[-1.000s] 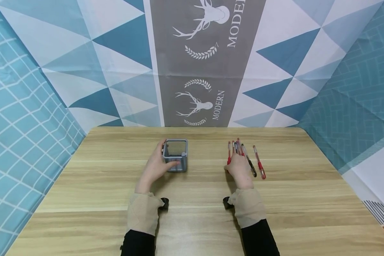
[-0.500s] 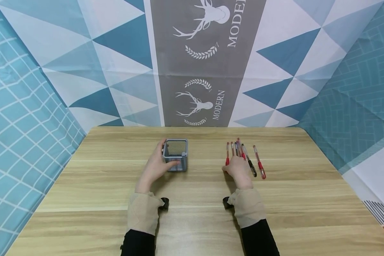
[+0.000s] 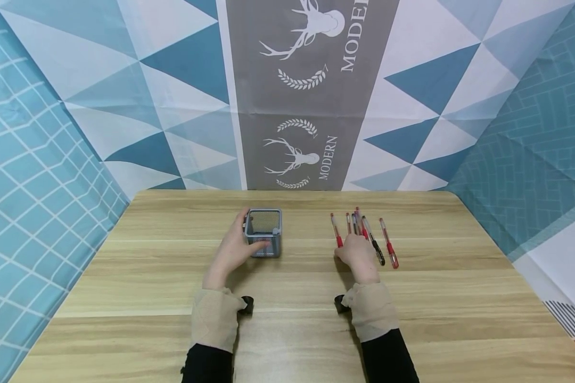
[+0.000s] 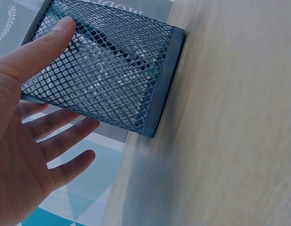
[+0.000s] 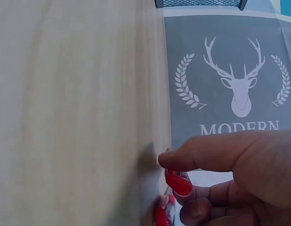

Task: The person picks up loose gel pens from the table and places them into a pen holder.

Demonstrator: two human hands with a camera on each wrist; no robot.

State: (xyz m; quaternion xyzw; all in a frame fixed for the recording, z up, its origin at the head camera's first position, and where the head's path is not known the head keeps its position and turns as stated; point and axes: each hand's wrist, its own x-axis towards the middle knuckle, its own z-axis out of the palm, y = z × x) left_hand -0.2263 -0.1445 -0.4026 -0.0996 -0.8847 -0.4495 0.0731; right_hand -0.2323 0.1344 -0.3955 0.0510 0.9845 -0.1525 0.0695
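A grey mesh pen holder (image 3: 269, 234), set upright on a wooden table (image 3: 287, 298), is held from its left side by the left hand (image 3: 231, 249), its near wall touched by the thumb. To the holder's right, well apart from it, a red pen (image 3: 336, 230) is pinched between thumb and fingers of the right hand (image 3: 358, 255). Farther right of the holder, clustered pens (image 3: 355, 223) are partly hidden by that hand, flanked by a black pen (image 3: 376, 247) and an outermost red pen (image 3: 388, 243).
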